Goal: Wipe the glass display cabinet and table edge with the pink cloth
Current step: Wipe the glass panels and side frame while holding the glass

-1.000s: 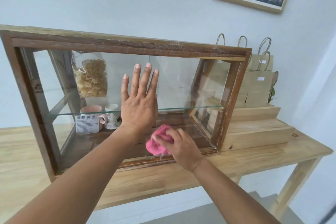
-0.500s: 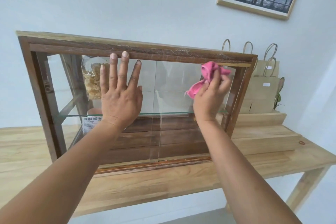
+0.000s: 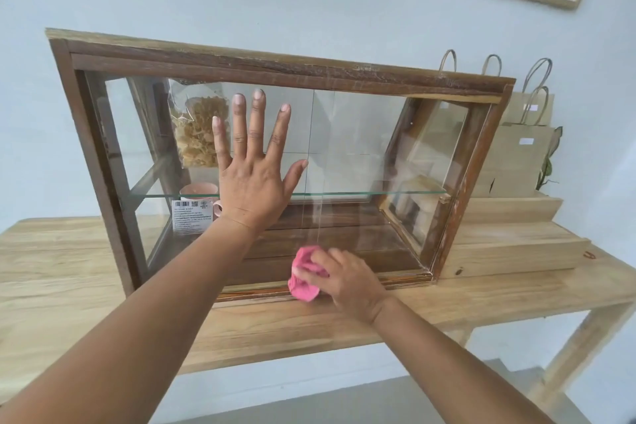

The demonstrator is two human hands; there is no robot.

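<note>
Pink cloth (image 3: 304,274) is sitting bunched up against the bottom front rail of the glass display cabinet (image 3: 275,69), roughly at its middle. The right hand (image 3: 347,280) is curling its fingers over the wad and clamping it onto the low glass and wood. The left hand (image 3: 253,179) is pressing flat on the cabinet's front pane, just left of the centre seam, fingers straight and spread well apart.

What I'm worrying about: that bare palm is probably leaving prints on the very glass being cleaned, so that patch is going to need its own pass. The front is looking like two panes meeting at the seam, so leaning hard could be flexing one or nudging it along. The cabinet's frame is looking rough and chipped, worst at its lower right corner, and the cloth could be snagging there. A strong sideways scrub might also be scooting the cabinet across the table (image 3: 69,268).

Writing-wise: a white label (image 3: 187,218) inside the cabinet, lower left by a pink cup (image 3: 198,190), is showing a barcode and some square marks, but the print is too small to read. The paper bags (image 3: 523,155) right of the cabinet are wearing small white tags, nothing legible.
</note>
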